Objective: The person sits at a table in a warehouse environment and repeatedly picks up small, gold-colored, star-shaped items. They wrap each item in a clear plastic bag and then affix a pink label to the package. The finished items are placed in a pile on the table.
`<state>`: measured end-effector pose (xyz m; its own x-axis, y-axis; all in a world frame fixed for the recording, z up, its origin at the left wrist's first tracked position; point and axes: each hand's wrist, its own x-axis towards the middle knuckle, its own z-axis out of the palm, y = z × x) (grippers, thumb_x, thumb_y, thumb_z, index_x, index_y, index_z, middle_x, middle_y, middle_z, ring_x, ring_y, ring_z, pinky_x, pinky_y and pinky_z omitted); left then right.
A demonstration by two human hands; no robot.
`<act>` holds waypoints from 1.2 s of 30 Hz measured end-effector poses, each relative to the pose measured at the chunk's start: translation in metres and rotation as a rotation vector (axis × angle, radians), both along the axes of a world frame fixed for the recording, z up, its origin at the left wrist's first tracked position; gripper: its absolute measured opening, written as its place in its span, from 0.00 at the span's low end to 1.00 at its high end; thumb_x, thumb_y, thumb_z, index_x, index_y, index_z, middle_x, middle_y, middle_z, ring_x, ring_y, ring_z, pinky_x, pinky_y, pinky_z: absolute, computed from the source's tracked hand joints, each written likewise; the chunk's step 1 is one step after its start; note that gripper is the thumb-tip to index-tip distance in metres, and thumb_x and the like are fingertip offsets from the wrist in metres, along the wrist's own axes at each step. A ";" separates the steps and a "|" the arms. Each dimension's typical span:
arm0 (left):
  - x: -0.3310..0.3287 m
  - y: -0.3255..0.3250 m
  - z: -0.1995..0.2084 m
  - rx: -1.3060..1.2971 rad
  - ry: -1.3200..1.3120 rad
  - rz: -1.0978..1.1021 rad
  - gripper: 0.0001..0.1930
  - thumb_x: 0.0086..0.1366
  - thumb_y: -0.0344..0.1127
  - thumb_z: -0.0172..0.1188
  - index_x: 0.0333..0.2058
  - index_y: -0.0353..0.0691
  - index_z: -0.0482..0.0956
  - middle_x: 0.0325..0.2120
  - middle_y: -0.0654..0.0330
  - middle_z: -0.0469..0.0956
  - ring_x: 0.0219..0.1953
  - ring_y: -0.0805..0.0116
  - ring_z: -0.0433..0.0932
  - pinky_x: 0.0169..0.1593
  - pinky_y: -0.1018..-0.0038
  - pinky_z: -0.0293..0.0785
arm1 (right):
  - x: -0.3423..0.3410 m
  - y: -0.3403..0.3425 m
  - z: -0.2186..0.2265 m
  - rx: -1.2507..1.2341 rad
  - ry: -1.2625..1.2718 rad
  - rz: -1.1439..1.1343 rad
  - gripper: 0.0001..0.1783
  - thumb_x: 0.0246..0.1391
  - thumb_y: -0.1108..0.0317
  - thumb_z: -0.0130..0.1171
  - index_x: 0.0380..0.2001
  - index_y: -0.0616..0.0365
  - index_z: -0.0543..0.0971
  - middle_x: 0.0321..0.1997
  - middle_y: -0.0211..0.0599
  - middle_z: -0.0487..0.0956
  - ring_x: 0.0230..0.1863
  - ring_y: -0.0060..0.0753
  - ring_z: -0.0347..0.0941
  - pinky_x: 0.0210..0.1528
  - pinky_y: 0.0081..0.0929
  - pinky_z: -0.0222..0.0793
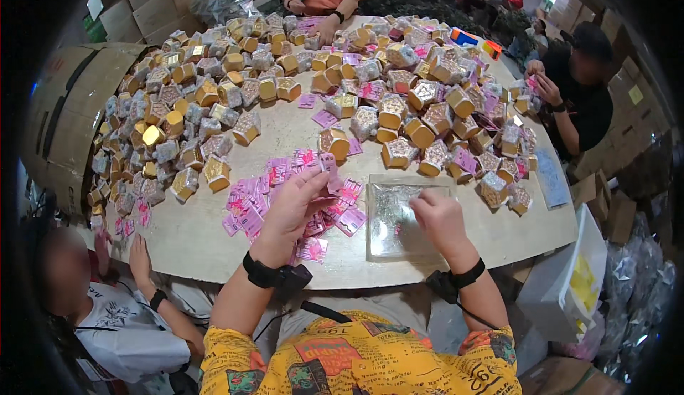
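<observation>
My left hand [293,206] is raised over a heap of pink printed cards [249,199], its thumb and fingers pinching one pink card [328,165]. To its right, my right hand [442,222] hovers above a shallow clear plastic tray [385,213]. The fingertips of that hand are pressed together, and whatever they may hold is too small to make out. A few tiny specks lie in the tray. Just beyond my left hand stands a gold box with a patterned top [333,143].
Many gold boxes [152,135], some in bubble wrap, cover the table's far half and left side. A large carton [68,124] borders the left edge. Co-workers sit at the left, the far side and the right. A white foam box [563,281] stands at the lower right.
</observation>
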<state>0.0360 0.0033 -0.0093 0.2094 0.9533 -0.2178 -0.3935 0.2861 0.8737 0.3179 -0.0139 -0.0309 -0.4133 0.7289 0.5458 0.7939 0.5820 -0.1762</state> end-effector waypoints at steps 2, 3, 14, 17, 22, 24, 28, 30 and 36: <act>0.003 0.002 -0.007 -0.033 -0.084 -0.016 0.11 0.68 0.39 0.57 0.42 0.38 0.77 0.35 0.61 0.80 0.37 0.72 0.80 0.43 0.76 0.77 | 0.003 0.001 -0.001 0.021 -0.231 0.054 0.03 0.41 0.73 0.59 0.21 0.56 0.75 0.26 0.36 0.72 0.28 0.40 0.75 0.30 0.35 0.72; 0.007 0.002 -0.009 -0.062 -0.115 -0.019 0.11 0.68 0.40 0.56 0.42 0.39 0.77 0.35 0.61 0.80 0.37 0.71 0.80 0.43 0.76 0.78 | 0.003 0.002 -0.006 0.049 -0.247 0.100 0.04 0.38 0.72 0.57 0.18 0.55 0.72 0.24 0.35 0.70 0.29 0.39 0.74 0.30 0.34 0.72; 0.034 0.009 -0.038 -0.202 -0.319 -0.059 0.15 0.68 0.44 0.56 0.42 0.36 0.75 0.39 0.54 0.79 0.42 0.62 0.79 0.51 0.67 0.77 | 0.022 0.010 0.010 -0.596 0.708 -0.079 0.05 0.52 0.72 0.62 0.30 0.63 0.80 0.22 0.31 0.76 0.22 0.19 0.70 0.24 0.19 0.64; 0.046 0.003 -0.036 -0.195 -0.331 -0.034 0.15 0.68 0.43 0.56 0.42 0.36 0.76 0.38 0.53 0.79 0.42 0.61 0.79 0.50 0.66 0.77 | 0.016 0.009 0.010 -0.753 0.934 -0.083 0.05 0.53 0.71 0.61 0.28 0.63 0.80 0.22 0.27 0.75 0.21 0.15 0.68 0.22 0.16 0.63; 0.058 0.003 -0.039 -0.269 -0.383 -0.005 0.15 0.68 0.43 0.57 0.41 0.35 0.76 0.38 0.50 0.78 0.43 0.58 0.79 0.52 0.64 0.77 | 0.009 0.009 0.005 -0.812 1.014 -0.025 0.06 0.54 0.70 0.61 0.28 0.62 0.80 0.21 0.26 0.75 0.20 0.14 0.67 0.21 0.14 0.62; 0.062 0.004 -0.040 -0.281 -0.398 0.006 0.15 0.67 0.43 0.58 0.41 0.34 0.75 0.38 0.50 0.78 0.43 0.58 0.78 0.53 0.63 0.76 | 0.012 0.012 -0.003 -0.871 1.041 -0.046 0.07 0.55 0.69 0.61 0.30 0.62 0.80 0.22 0.26 0.75 0.19 0.14 0.67 0.21 0.14 0.61; 0.066 0.003 -0.041 -0.300 -0.416 0.011 0.15 0.67 0.42 0.58 0.42 0.35 0.75 0.38 0.50 0.77 0.44 0.57 0.78 0.54 0.61 0.75 | 0.008 0.007 -0.009 -1.040 1.313 -0.066 0.07 0.56 0.68 0.61 0.34 0.61 0.80 0.24 0.26 0.76 0.19 0.13 0.66 0.20 0.13 0.60; 0.068 0.003 -0.044 -0.305 -0.430 0.005 0.15 0.67 0.42 0.58 0.42 0.35 0.74 0.39 0.50 0.77 0.44 0.57 0.78 0.55 0.61 0.75 | -0.001 0.000 -0.015 -0.955 1.374 -0.029 0.07 0.58 0.68 0.60 0.35 0.61 0.80 0.26 0.26 0.77 0.19 0.12 0.66 0.20 0.12 0.60; 0.073 0.001 -0.043 -0.308 -0.464 -0.025 0.14 0.68 0.43 0.56 0.43 0.38 0.74 0.40 0.51 0.77 0.45 0.59 0.77 0.55 0.61 0.74 | -0.035 -0.002 -0.017 -0.601 1.445 -0.008 0.05 0.59 0.71 0.58 0.36 0.60 0.80 0.27 0.25 0.77 0.20 0.11 0.65 0.21 0.12 0.59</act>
